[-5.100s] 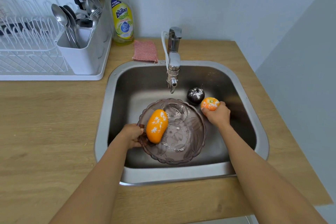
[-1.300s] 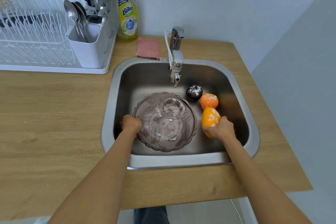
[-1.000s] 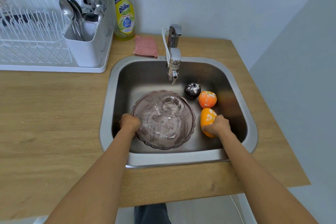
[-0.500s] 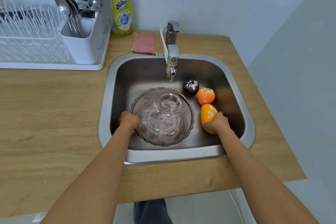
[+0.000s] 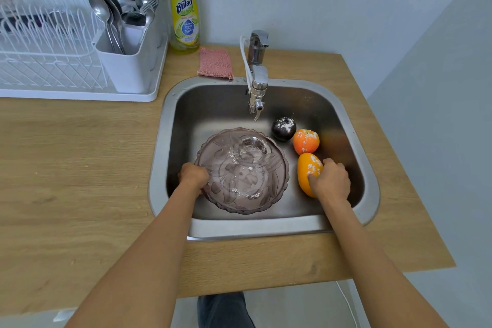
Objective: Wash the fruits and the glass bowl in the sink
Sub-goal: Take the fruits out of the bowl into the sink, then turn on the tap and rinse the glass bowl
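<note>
A tinted glass bowl (image 5: pixel 245 170) with white specks lies in the steel sink (image 5: pixel 159 168), below the tap (image 5: pixel 257 88). My left hand (image 5: pixel 193 177) grips the bowl's left rim. To the bowl's right lies an oval orange mango (image 5: pixel 306 170) dusted with white, and my right hand (image 5: pixel 331 181) is closed on its right side. Behind it sit a round orange fruit (image 5: pixel 306 141) and a dark plum-like fruit (image 5: pixel 283 128), both speckled white. No water runs from the tap.
A pink scrub cloth (image 5: pixel 215 62) and a yellow dish-soap bottle (image 5: pixel 185 18) stand behind the sink. A white drying rack (image 5: pixel 48 56) with a cutlery holder (image 5: pixel 125 61) fills the left back of the wooden counter (image 5: pixel 66 168).
The mango went from the bowl to the sink floor on the right, beside the round orange fruit. Both hands have held their grips for the last second; only the view shifted.
</note>
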`<move>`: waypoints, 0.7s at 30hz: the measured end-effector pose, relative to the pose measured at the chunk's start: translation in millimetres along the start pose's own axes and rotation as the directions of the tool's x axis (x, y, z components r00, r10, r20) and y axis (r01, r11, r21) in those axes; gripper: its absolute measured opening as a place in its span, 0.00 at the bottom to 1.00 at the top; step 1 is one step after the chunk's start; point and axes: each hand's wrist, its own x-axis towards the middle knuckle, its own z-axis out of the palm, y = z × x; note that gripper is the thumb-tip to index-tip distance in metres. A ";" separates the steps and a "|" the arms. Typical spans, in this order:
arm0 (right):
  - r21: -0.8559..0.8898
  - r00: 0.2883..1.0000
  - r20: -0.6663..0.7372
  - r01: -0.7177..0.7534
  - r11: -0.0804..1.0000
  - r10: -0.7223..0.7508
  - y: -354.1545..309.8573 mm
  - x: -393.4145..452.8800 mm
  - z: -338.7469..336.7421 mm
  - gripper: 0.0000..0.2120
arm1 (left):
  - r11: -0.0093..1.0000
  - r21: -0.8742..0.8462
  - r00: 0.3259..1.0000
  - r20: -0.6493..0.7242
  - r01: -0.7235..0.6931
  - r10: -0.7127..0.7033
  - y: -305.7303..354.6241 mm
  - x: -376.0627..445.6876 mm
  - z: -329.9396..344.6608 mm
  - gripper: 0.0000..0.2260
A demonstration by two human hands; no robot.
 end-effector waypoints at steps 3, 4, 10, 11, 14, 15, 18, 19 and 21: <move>-0.023 0.997 -0.029 0.069 0.997 -0.070 -3.4 0.9 -2.9 0.21 | 1.000 -0.001 1.000 0.003 0.004 -0.004 1.8 -4.1 -0.8 0.19; -0.006 0.992 -0.058 0.111 0.994 -0.111 -5.7 2.3 -3.6 0.20 | 1.000 0.000 1.000 0.005 0.004 -0.004 2.8 -5.9 -1.1 0.19; 0.302 0.977 -0.088 0.210 0.930 -0.193 -44.7 17.6 -16.0 0.09 | 1.000 0.013 1.000 0.007 -0.013 0.013 5.1 -14.1 -2.7 0.18; 0.369 0.980 -0.058 0.199 0.908 -0.191 -54.1 23.0 -18.8 0.09 | 1.000 0.008 1.000 0.009 -0.014 0.014 5.9 -16.5 -3.3 0.18; 0.582 0.972 0.040 0.165 0.797 -0.231 -83.7 40.6 -29.0 0.10 | 1.000 0.002 1.000 0.016 -0.016 0.016 7.7 -24.5 -4.1 0.16; 0.636 0.967 0.066 0.150 0.757 -0.247 -93.0 47.0 -31.7 0.12 | 1.000 0.002 1.000 0.015 -0.017 0.017 7.5 -25.2 -3.8 0.16; 0.729 0.964 0.104 0.093 0.678 -0.245 -120.8 67.2 -42.5 0.14 | 1.000 0.009 1.000 0.013 -0.026 0.025 7.5 -25.0 -2.8 0.15; 0.757 0.963 0.124 0.064 0.650 -0.238 -130.1 74.5 -47.6 0.14 | 0.999 0.017 1.000 0.013 -0.029 0.029 8.2 -25.0 -2.3 0.15; 0.809 0.951 0.191 -0.012 0.587 -0.245 -147.6 89.3 -58.3 0.13 | 0.999 0.032 0.999 0.012 -0.035 0.035 9.0 -26.2 -1.8 0.15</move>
